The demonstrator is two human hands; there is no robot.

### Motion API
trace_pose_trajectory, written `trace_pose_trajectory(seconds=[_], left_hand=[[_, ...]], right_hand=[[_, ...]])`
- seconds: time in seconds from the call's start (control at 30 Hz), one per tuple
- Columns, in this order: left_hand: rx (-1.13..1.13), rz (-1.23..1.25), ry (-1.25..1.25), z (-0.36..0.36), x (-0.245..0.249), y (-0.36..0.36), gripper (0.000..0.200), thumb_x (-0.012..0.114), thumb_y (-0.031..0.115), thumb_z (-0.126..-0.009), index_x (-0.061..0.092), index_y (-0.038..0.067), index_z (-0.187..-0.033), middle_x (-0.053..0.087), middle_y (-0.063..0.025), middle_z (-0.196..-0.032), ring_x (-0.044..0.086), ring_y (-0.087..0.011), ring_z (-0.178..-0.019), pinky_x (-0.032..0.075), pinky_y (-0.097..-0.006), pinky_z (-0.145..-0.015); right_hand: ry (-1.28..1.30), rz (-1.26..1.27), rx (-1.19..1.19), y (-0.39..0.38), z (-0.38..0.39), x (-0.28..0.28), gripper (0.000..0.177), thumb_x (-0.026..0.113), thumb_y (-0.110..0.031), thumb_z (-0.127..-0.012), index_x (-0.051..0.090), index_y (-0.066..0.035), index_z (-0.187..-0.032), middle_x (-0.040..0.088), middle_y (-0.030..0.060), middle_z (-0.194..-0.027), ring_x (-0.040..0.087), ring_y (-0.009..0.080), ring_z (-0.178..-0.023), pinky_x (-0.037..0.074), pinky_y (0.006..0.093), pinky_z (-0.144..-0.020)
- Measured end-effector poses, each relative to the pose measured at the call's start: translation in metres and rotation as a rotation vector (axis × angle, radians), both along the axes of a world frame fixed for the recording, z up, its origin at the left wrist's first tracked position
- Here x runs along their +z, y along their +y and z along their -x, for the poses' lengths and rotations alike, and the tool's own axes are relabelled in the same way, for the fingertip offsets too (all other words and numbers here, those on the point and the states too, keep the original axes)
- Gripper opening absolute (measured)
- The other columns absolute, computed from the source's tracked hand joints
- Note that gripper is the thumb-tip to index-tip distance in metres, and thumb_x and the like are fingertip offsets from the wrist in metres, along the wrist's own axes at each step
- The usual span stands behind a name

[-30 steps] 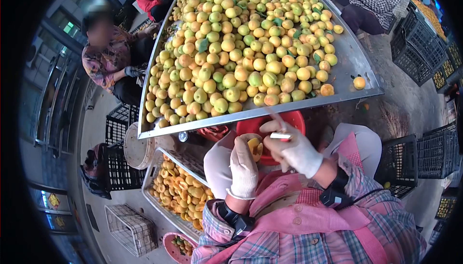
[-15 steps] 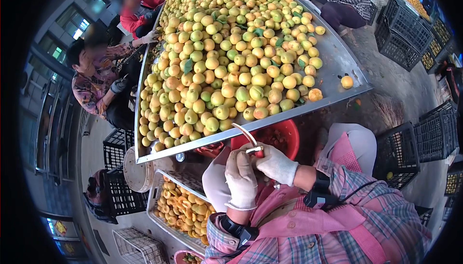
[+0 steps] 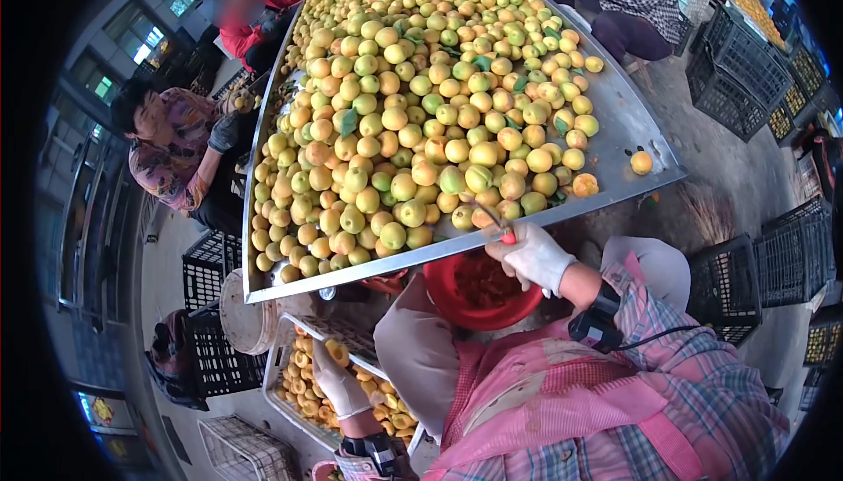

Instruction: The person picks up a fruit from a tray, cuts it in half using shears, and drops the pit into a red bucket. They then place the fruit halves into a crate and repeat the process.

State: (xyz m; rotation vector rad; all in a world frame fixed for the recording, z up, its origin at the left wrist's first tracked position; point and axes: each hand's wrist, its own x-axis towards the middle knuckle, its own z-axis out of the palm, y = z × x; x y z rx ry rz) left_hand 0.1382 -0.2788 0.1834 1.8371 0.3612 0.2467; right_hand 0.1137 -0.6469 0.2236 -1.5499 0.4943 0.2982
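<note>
My right hand [image 3: 529,255], in a white glove, is closed on a red-handled curved knife [image 3: 507,237] at the front edge of the metal table [image 3: 457,246]. Whole yellow-green fruits [image 3: 395,121] are heaped on that table. My left hand [image 3: 341,384], also gloved, hangs over a white crate [image 3: 274,367] of halved orange fruit [image 3: 303,389]. A fruit piece [image 3: 336,352] lies against its fingers; whether they grip it is unclear. Below my right hand stands a red basin [image 3: 457,305] with dark scraps inside.
A person in a patterned shirt [image 3: 176,143] sits at the table's left side. Others sit farther back. Black crates [image 3: 724,279] stand at the right, more at the left beside a white bucket [image 3: 246,312]. An upturned pale crate [image 3: 246,450] is at the lower left.
My hands have parted. The left moved down and left to the crate; the right moved up and right with the knife. The seated person's hand drew back from the table.
</note>
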Motion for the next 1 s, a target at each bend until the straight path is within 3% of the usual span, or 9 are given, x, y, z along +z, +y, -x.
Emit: trace_pose_trajectory(seconds=[0.13,0.27,0.37,0.5,0.7,0.77,0.83,0.9,1.0], left_hand=[[0.106,-0.034,0.192,0.014,-0.026,0.046,0.041,0.051,0.031,-0.097,0.062,-0.007,-0.108,0.065,-0.0085,-0.093,0.057,-0.0148,-0.083,0.046,-0.0266,-0.076],[0.093,-0.1,0.292,0.036,-0.124,0.128,0.042,0.057,0.029,-0.093,0.061,-0.008,-0.114,0.067,-0.011,-0.101,0.06,-0.0187,-0.087,0.048,-0.0296,-0.081],[0.173,-0.424,0.439,0.046,-0.146,0.143,0.039,0.058,0.024,-0.092,0.06,-0.007,-0.116,0.067,-0.0109,-0.104,0.06,-0.0206,-0.091,0.047,-0.031,-0.084],[0.21,0.057,0.321,0.035,-0.146,0.14,0.034,0.06,0.018,-0.091,0.06,-0.004,-0.118,0.066,-0.0089,-0.106,0.059,-0.0203,-0.094,0.047,-0.0311,-0.084],[0.072,0.112,0.216,-0.001,-0.049,0.062,0.029,0.058,0.017,-0.093,0.061,-0.002,-0.115,0.064,-0.004,-0.103,0.057,-0.0119,-0.087,0.046,-0.0244,-0.078],[0.021,0.151,0.105,-0.013,-0.019,0.034,0.028,0.057,0.016,-0.094,0.061,-0.001,-0.116,0.064,-0.0035,-0.102,0.057,-0.0107,-0.086,0.047,-0.0233,-0.076],[-0.082,0.283,0.092,-0.016,0.024,-0.008,0.028,0.055,0.014,-0.095,0.061,-0.001,-0.118,0.063,-0.0047,-0.106,0.058,-0.011,-0.088,0.048,-0.0234,-0.079],[-0.239,0.403,0.046,-0.02,0.042,-0.043,0.033,0.055,0.014,-0.096,0.057,-0.001,-0.125,0.061,-0.0062,-0.113,0.057,-0.0126,-0.093,0.048,-0.0253,-0.083],[-0.525,0.484,-0.007,-0.024,0.052,-0.094,0.053,0.063,0.017,-0.093,0.042,-0.002,-0.139,0.054,-0.0106,-0.127,0.056,-0.0173,-0.108,0.045,-0.0291,-0.094]], right_hand=[[-0.122,0.123,-0.062,-0.001,-0.039,0.01,0.036,0.061,-0.024,-0.084,0.059,-0.002,-0.112,0.055,0.0051,-0.063,0.05,0.0139,-0.04,0.043,0.0283,-0.037],[-0.374,0.667,-0.035,0.005,-0.093,0.012,0.031,0.064,-0.026,-0.079,0.064,-0.007,-0.102,0.065,0.0221,-0.093,0.062,0.0414,-0.089,0.05,0.0473,-0.079],[-0.329,0.913,0.034,0.013,-0.137,-0.004,0.035,0.063,-0.027,-0.081,0.061,-0.008,-0.111,0.067,0.0205,-0.094,0.065,0.0384,-0.089,0.052,0.0472,-0.077],[-0.246,1.052,0.169,0.028,-0.183,-0.017,0.041,0.064,-0.025,-0.082,0.059,-0.006,-0.118,0.067,0.0183,-0.104,0.065,0.0357,-0.095,0.052,0.0448,-0.083],[-0.152,1.192,0.233,0.032,-0.198,-0.017,0.025,0.06,-0.021,-0.084,0.065,-0.007,-0.104,0.068,0.0187,-0.101,0.067,0.0351,-0.096,0.054,0.0469,-0.079],[-0.264,0.921,0.194,0.022,-0.186,-0.004,0.035,0.067,-0.026,-0.078,0.063,-0.004,-0.105,0.067,0.0207,-0.09,0.067,0.0352,-0.091,0.053,0.046,-0.081],[-0.475,0.827,0.088,0.013,-0.171,-0.015,0.036,0.069,-0.036,-0.078,0.066,-0.006,-0.097,0.067,0.0141,-0.078,0.069,0.0264,-0.074,0.054,0.0403,-0.06],[-0.05,-0.098,0.007,0.018,-0.127,0.025,0.039,0.068,-0.043,-0.081,0.066,-0.007,-0.094,0.062,0.008,-0.066,0.059,0.0153,-0.05,0.046,0.0298,-0.043],[-0.048,-0.35,-0.003,0.033,-0.079,0.032,0.04,0.062,-0.048,-0.088,0.063,-0.008,-0.091,0.058,0.0026,-0.058,0.049,0.0099,-0.039,0.035,0.0219,-0.035]])
